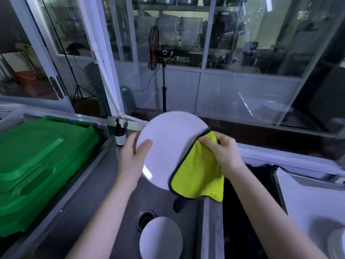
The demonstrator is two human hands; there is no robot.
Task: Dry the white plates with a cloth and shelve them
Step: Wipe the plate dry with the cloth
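The left grip [133,156] held a white plate [168,141] tilted above the sink [89,199], with the thumb on the plate's face and the fingers behind its rim. The right grip [225,152] pinched a yellow cloth [199,176] against the plate's right edge. A second white plate [161,238] lay in the sink beside the drain [145,217].
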